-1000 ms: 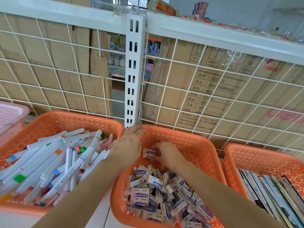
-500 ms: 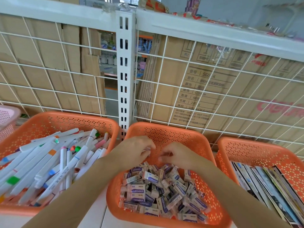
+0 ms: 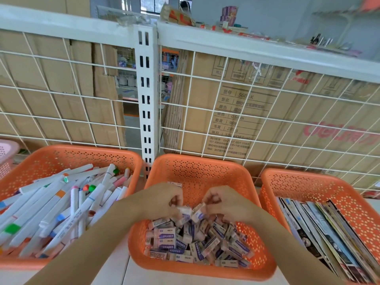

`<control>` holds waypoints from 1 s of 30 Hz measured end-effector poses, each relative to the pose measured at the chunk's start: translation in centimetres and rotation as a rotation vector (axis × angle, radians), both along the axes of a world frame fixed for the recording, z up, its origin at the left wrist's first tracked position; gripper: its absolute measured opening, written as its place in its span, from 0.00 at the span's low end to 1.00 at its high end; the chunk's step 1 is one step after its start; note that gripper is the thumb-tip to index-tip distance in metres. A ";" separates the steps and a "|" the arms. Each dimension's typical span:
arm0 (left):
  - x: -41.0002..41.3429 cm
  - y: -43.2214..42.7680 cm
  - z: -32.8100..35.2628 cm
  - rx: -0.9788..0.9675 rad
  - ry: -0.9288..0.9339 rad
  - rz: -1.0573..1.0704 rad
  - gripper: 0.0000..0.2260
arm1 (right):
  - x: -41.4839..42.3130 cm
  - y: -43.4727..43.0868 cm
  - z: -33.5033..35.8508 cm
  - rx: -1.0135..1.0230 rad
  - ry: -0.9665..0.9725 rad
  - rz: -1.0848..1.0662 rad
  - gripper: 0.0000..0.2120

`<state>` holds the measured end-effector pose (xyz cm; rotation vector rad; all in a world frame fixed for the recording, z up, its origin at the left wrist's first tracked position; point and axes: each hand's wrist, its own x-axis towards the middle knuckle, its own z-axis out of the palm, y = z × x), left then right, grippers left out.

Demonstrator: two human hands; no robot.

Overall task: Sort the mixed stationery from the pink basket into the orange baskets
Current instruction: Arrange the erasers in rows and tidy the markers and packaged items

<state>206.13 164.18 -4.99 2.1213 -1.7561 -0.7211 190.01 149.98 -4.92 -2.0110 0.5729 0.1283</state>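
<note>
Against the wire-grid shelf back (image 3: 205,131), the left hand (image 3: 162,202) and right hand (image 3: 228,204) each pinch an eraser (image 3: 186,211) side by side, straight above the eraser pile (image 3: 195,243) in the middle orange basket (image 3: 197,173).

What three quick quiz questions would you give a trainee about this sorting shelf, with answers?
1. True or false: the left orange basket holds markers.
2. The left hand and right hand pinch which items? A) scissors B) erasers C) rulers
3. Fill in: the pink basket sits at the far ____ edge of the view.
Key: 1 true; 2 B; 3 left.
</note>
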 end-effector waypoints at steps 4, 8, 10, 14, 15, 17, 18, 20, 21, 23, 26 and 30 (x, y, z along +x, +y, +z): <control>0.2 -0.2 0.4 -0.143 0.205 0.223 0.04 | -0.3 0.2 0.1 0.142 -0.107 -0.178 0.09; -0.8 -0.6 0.8 -0.121 0.505 0.305 0.01 | 0.3 1.1 0.2 0.189 -0.224 -0.224 0.10; -1.1 -0.7 0.8 -0.134 0.616 0.346 0.04 | 0.6 1.4 0.0 0.191 -0.266 -0.230 0.10; -1.3 -0.6 0.8 -0.132 0.747 0.352 0.06 | 0.7 1.6 -0.4 0.199 -0.321 -0.269 0.12; -1.4 -0.6 0.9 -0.128 0.746 0.345 0.05 | 0.7 1.6 -0.3 0.173 -0.326 -0.259 0.14; -1.4 -0.6 1.1 -0.123 0.747 0.343 0.04 | 0.4 1.3 -0.2 -0.042 -0.320 -0.167 0.20; -1.4 -0.7 1.1 -0.115 0.741 0.343 0.04 | 0.4 1.1 -0.1 -0.217 -0.313 -0.089 0.24; -1.2 -0.7 1.2 -0.089 0.722 0.332 0.05 | 0.4 0.9 0.0 -0.544 -0.315 0.058 0.25; -1.0 -0.7 1.1 -0.076 0.710 0.318 0.06 | 0.5 0.9 0.1 -0.646 -0.312 0.107 0.23; -0.7 -0.9 0.9 -0.084 0.645 0.294 0.08 | 0.8 0.9 0.4 -0.755 -0.289 0.148 0.20; -0.3 -0.7 1.0 -0.248 0.244 0.287 0.10 | 1.2 0.3 0.4 -0.797 -0.225 0.137 0.18; -0.5 0.1 2.0 -0.314 -0.259 0.350 0.15 | 2.5 -1.3 0.2 -0.836 -0.096 0.072 0.18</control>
